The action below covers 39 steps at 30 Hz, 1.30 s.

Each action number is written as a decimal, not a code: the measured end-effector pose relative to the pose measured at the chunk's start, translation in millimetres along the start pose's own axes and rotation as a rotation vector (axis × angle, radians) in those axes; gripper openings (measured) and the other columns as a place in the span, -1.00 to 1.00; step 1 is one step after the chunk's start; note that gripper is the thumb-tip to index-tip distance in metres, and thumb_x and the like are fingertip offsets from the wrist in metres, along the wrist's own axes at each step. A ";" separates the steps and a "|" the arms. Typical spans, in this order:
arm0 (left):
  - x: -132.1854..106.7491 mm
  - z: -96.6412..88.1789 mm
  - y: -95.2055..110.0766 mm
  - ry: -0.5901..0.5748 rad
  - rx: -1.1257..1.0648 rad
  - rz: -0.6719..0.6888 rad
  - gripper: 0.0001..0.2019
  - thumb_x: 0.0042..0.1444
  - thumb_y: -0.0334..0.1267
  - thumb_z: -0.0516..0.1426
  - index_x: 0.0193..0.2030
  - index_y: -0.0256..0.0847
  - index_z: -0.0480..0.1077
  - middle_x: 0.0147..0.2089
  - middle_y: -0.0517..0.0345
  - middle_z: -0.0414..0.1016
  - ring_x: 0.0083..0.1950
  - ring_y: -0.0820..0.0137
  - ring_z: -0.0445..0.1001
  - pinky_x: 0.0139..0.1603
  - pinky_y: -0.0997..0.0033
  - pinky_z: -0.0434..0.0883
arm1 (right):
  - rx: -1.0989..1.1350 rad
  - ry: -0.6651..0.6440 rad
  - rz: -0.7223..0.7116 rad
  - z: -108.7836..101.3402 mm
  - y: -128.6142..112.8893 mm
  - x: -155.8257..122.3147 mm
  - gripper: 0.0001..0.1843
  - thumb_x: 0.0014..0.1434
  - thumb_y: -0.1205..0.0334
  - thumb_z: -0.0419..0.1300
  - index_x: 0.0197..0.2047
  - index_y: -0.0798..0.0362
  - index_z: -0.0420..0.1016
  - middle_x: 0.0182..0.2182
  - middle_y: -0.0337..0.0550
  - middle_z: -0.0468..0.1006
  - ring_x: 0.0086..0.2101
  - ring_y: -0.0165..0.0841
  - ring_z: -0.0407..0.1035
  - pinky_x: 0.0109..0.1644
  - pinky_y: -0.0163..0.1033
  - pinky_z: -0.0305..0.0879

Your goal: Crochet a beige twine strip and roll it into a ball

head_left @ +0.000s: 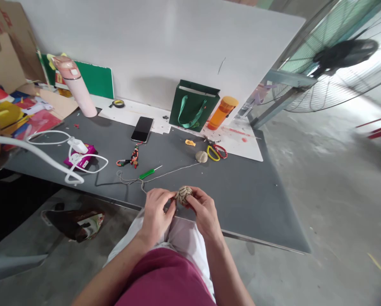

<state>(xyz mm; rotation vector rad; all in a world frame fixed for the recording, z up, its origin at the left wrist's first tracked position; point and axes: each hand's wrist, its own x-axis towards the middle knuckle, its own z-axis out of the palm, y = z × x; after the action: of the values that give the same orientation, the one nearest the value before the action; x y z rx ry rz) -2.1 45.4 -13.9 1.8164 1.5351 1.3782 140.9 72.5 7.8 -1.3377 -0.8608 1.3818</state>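
A round ball of woven beige cord is held up at the table's front edge. My right hand grips its right side between thumb and fingers. At its left side, my left hand is closed in a pinch on the cord where it meets the ball; the fingertips partly hide this spot. A loose length of cord lies on the table beyond my left hand. It runs right toward a smooth, pale round ball. Near the loops lies a green-handled awl-like tool with a thin metal tip.
Scissors with red and yellow handles lie by the pale ball. Behind are a phone with a beaded strap, a green gift bag and an orange bottle. At left stand a pink bottle and a power adapter with white cables.
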 end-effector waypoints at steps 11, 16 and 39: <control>-12.5 19.0 0.5 0.049 -0.003 0.061 -0.55 0.28 -0.49 0.08 0.27 -0.14 0.39 -0.17 0.04 0.53 -0.16 0.29 0.53 -0.09 0.29 0.50 | 0.016 0.079 -0.054 9.1 9.4 -5.7 -0.75 -0.06 0.11 0.36 -0.31 0.06 0.61 -0.42 -0.15 0.63 -0.44 -0.35 0.44 -0.35 -0.26 0.39; -10.1 18.3 4.7 0.021 -0.174 -0.043 -0.54 0.24 -0.48 0.14 0.27 -0.14 0.42 -0.16 0.07 0.51 -0.18 0.33 0.55 -0.08 0.34 0.52 | -0.022 0.139 -0.094 12.4 13.4 -7.0 -0.76 -0.04 0.11 0.34 -0.31 0.06 0.60 -0.38 -0.11 0.65 -0.37 -0.29 0.49 -0.28 -0.21 0.43; -3.7 15.4 -3.7 0.065 -0.274 -0.090 -0.70 0.29 -0.34 0.17 0.12 -0.11 0.56 -0.19 0.08 0.52 -0.18 0.35 0.54 -0.13 0.39 0.52 | -0.419 0.037 -0.335 12.2 6.2 -9.8 -0.59 0.07 0.26 0.18 0.02 -0.01 0.54 -0.38 -0.22 0.63 -0.45 -0.35 0.44 -0.31 -0.24 0.41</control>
<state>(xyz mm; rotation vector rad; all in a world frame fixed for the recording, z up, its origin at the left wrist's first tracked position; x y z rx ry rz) 9.4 47.6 -25.2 1.5336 1.3635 1.5329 127.0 63.2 6.3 -1.4400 -1.3331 0.9437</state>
